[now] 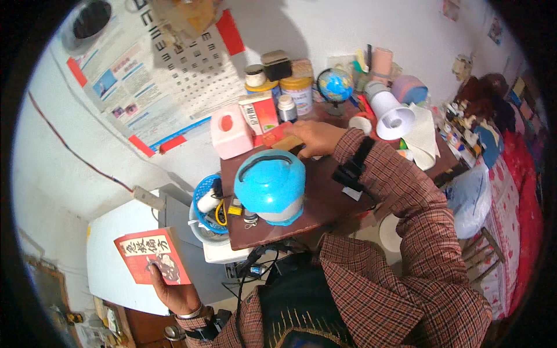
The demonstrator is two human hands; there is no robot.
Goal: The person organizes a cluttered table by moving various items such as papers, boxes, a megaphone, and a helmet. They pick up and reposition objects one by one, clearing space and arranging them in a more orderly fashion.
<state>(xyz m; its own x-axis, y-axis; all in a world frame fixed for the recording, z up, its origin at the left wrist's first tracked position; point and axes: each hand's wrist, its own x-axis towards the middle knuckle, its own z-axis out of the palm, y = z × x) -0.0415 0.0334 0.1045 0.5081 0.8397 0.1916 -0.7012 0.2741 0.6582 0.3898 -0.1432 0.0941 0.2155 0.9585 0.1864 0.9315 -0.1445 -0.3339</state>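
My left hand (pixel 176 296) holds a thick red paperback book (pixel 143 261) at the lower left, with the thumb across its illustrated cover. That cover bears large dark writing. Over the back of a dark red-brown table, my right hand (pixel 320 138) grips the right end of a flat red and tan book-like item (pixel 278 137), whose far part lies beside a pink tissue box (pixel 233 132). In front of that hand stands a rounded blue container (pixel 270 182) with a dark handle on top.
The table (pixel 322 209) also bears a red-and-white box (pixel 259 113), a small globe (pixel 335 85), tins (pixel 298 93) and a white megaphone (pixel 391 115). Left of it sits a blue basket (pixel 204 191). A white-topped cabinet (pixel 122 222) stands farther left. Cables (pixel 239 278) hang near my body.
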